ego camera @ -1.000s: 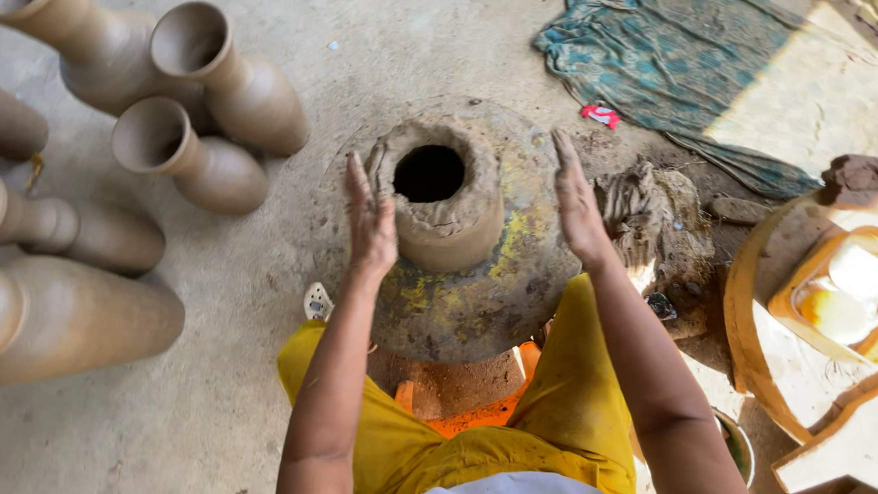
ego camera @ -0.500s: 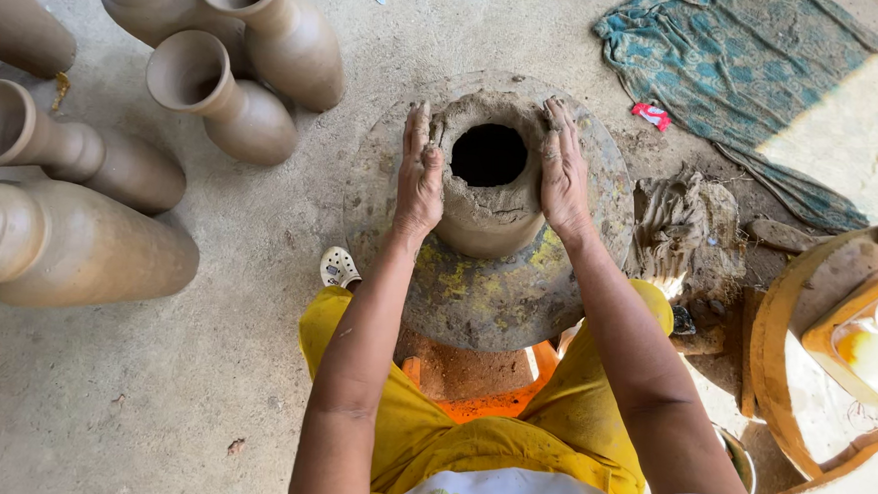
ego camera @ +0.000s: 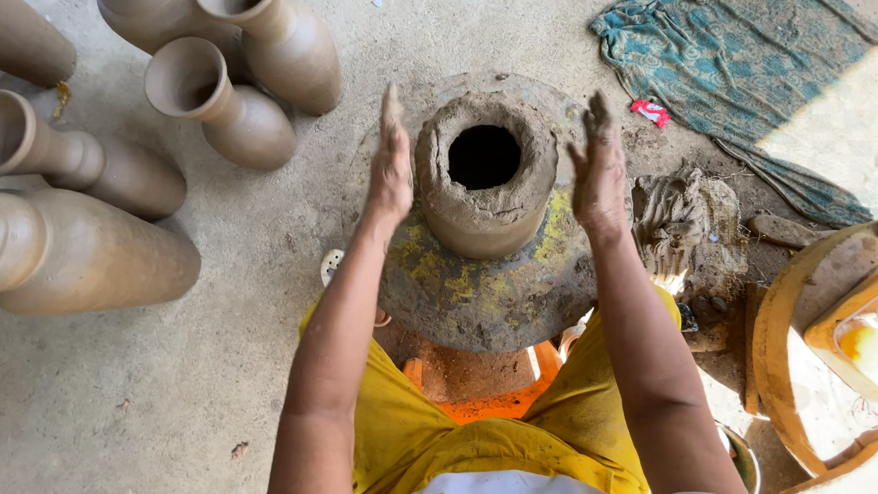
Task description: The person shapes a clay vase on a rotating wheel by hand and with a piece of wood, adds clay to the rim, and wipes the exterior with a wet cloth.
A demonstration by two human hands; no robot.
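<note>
A thick hollow cylinder of wet brown clay (ego camera: 484, 184) stands upright on a round, mud-smeared potter's wheel (ego camera: 477, 289). My left hand (ego camera: 391, 159) is held flat and open just left of the clay, a small gap between them. My right hand (ego camera: 597, 165) mirrors it on the right side, palm facing the clay, fingers straight and coated in clay, also apart from it. Neither hand holds anything.
Several unfired clay vases (ego camera: 227, 96) stand and lie at the left on the concrete floor. A teal cloth (ego camera: 758, 73) lies at the upper right, a muddy rag (ego camera: 681, 220) beside the wheel. A wooden stool (ego camera: 834, 348) stands at right. An orange seat (ego camera: 482, 385) sits below the wheel.
Half a second ago both palms pressed against the clay cylinder's sides. Now they have pulled away outward and stand apart from it.
</note>
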